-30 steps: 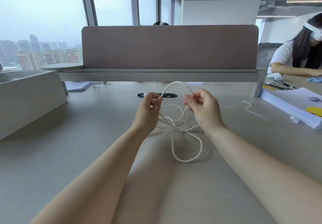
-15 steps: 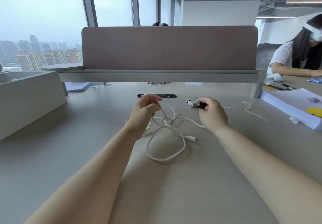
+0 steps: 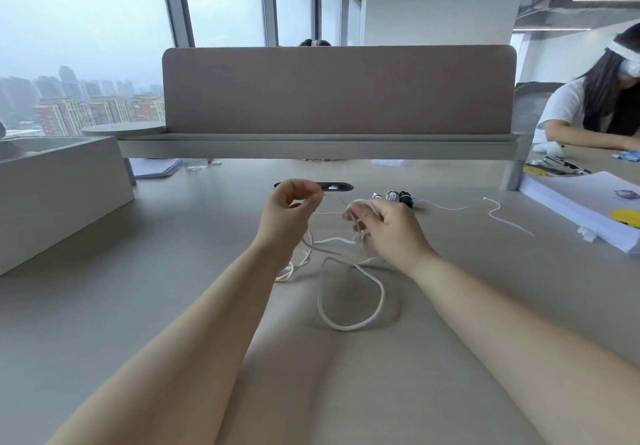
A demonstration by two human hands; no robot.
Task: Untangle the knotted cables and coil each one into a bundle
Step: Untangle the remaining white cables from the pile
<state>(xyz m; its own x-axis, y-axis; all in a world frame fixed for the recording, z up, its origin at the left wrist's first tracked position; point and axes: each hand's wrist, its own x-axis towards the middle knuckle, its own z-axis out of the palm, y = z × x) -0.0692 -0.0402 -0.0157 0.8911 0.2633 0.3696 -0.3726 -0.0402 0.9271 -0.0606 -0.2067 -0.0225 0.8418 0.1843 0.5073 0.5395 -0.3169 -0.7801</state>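
A white cable [image 3: 349,325] lies in loose loops on the grey desk [image 3: 173,289], with strands running up to both hands. My left hand [image 3: 289,216] is raised above the desk and pinches a strand between thumb and fingertips. My right hand [image 3: 388,226] is blurred; its fingers are curled around a strand of the same cable. A small coiled black-and-white bundle [image 3: 398,198] lies on the desk just beyond my right hand. Another thin white cable [image 3: 498,216] trails loose to the right.
A padded divider with a shelf [image 3: 339,91] closes the desk's far side, and a cable slot [image 3: 332,186] sits below it. A grey box [image 3: 59,188] stands at left. A paper stack [image 3: 588,209] lies at right, where another person [image 3: 595,105] sits.
My right hand let go of the coiled bundle, left it on the desk and came back toward the white cable. My left hand stayed raised with its strand.
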